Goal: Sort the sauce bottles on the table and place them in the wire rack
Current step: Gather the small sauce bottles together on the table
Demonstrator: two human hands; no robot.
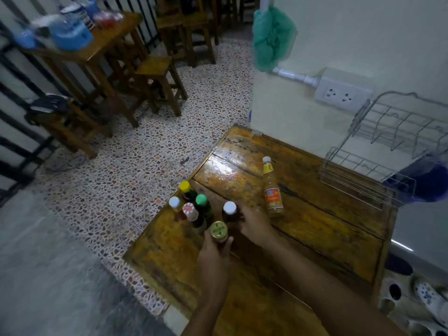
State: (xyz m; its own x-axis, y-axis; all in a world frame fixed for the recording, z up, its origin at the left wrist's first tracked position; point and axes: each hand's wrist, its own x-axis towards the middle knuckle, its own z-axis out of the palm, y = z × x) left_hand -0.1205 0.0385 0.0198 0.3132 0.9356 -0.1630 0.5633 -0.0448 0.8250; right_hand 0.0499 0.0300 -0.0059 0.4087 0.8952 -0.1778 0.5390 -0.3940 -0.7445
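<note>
My left hand [213, 253] grips a bottle with a gold lid [219, 231]; my right hand [252, 223] curls round a dark bottle with a white cap [229, 210]. Just left of my hands, four more bottles [191, 204] stand clustered on the table [315, 229]. Beyond my right hand stands an orange sauce bottle [272, 187]. The wire rack [378, 151] sits farther right, holding no bottles.
</note>
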